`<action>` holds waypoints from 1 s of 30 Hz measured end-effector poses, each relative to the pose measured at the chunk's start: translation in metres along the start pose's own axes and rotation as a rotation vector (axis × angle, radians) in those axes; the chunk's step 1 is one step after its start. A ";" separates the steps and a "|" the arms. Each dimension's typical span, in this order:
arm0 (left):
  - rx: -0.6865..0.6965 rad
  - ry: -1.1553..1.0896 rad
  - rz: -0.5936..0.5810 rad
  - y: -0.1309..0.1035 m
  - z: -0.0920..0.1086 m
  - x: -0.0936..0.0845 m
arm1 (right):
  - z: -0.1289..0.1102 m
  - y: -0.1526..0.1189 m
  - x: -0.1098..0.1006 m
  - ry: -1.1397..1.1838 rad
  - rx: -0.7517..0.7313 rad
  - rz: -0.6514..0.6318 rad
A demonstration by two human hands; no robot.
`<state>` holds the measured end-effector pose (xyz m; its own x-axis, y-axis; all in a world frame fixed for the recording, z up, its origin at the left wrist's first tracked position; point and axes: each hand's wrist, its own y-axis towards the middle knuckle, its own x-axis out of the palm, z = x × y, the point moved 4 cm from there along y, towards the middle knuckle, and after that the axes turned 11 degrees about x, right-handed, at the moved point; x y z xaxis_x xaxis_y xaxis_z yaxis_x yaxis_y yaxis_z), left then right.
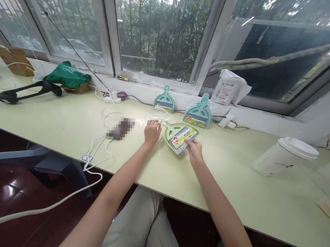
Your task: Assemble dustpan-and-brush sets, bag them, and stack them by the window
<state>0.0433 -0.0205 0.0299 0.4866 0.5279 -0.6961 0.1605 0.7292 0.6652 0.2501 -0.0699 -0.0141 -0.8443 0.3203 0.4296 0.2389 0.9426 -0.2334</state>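
Observation:
A light-green dustpan (pixel 169 133) with a small grey-bristled brush and a yellow-white label card (pixel 183 137) is tilted just above the table in front of me. My right hand (pixel 194 149) grips its right lower edge, thumb over the card. At the handle end, my left hand (pixel 152 133) has its fingers closed on a crumpled clear plastic bag (pixel 151 119), which spreads out behind the knuckles. Whether the bag still covers part of the handle cannot be made out. Behind stand a single teal dustpan (pixel 164 97) and a stack of teal dustpans (pixel 200 112), all labelled.
A white lidded paper cup (pixel 283 158) stands at right. On the left are white cables (pixel 96 145), a blurred dark object (pixel 121 129), a power strip (pixel 112 99), a black headset-like frame (pixel 29 92) and a green bag (pixel 69 74). A white packet (pixel 228 86) rests by the window.

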 end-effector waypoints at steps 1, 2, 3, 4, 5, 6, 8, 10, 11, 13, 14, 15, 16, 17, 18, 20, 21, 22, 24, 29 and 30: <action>0.014 -0.023 -0.007 -0.001 0.003 0.001 | 0.001 -0.001 -0.001 0.035 -0.019 0.029; 0.033 -0.046 -0.015 -0.001 0.007 0.003 | 0.004 -0.003 0.000 0.053 -0.030 0.044; 0.061 -0.070 -0.027 -0.002 0.012 0.004 | 0.006 -0.003 0.001 0.054 -0.031 0.044; 0.097 -0.094 -0.041 -0.003 0.017 0.006 | 0.009 -0.003 0.003 0.043 -0.027 0.034; 0.139 -0.120 -0.055 -0.003 0.022 0.007 | 0.012 -0.003 0.004 0.027 -0.020 0.024; 0.184 -0.153 -0.067 -0.004 0.027 0.007 | 0.013 -0.002 0.005 0.012 -0.017 0.016; 0.265 -0.232 -0.078 -0.005 0.037 0.007 | 0.014 0.000 0.006 0.008 -0.037 0.018; 0.298 -0.305 -0.052 -0.007 0.046 0.004 | 0.011 0.001 0.005 0.036 -0.084 0.023; 0.282 -0.333 -0.018 -0.008 0.048 0.001 | 0.008 0.002 0.005 0.054 -0.111 0.021; 0.166 -0.389 0.098 -0.009 0.049 -0.005 | 0.003 0.001 0.004 0.078 -0.163 0.017; 0.065 -0.422 0.174 -0.010 0.045 -0.008 | 0.001 0.000 0.004 0.079 -0.185 0.016; -0.054 -0.461 0.249 -0.010 0.040 -0.010 | -0.001 -0.001 0.004 0.075 -0.205 0.018; -0.177 -0.511 0.312 -0.010 0.033 -0.010 | -0.002 -0.003 0.005 0.070 -0.222 0.020; -0.290 -0.585 0.346 -0.010 0.026 -0.008 | -0.003 -0.004 0.005 0.067 -0.234 0.020; -0.379 -0.694 0.339 -0.009 0.020 -0.002 | -0.003 -0.005 0.006 0.066 -0.243 0.019; -0.474 -1.017 0.189 -0.004 0.016 0.015 | -0.003 -0.007 0.008 0.067 -0.247 0.007; -0.484 -1.197 0.072 -0.003 0.019 0.025 | -0.002 -0.008 0.009 0.062 -0.246 0.001; -0.483 -1.357 -0.039 -0.003 0.024 0.033 | -0.002 -0.008 0.010 0.052 -0.245 -0.003; -0.474 -1.579 -0.184 -0.006 0.037 0.044 | -0.003 -0.008 0.010 0.028 -0.248 0.002; -0.433 -1.838 -0.353 -0.017 0.061 0.050 | -0.010 -0.006 0.006 0.035 -0.288 0.033; -0.421 -1.861 -0.367 -0.018 0.063 0.050 | -0.011 -0.006 0.005 0.041 -0.297 0.034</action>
<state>0.1187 -0.0346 0.0005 0.6853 -0.4927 0.5363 0.4042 0.8699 0.2828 0.2492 -0.0727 -0.0012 -0.8150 0.3496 0.4621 0.4013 0.9158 0.0149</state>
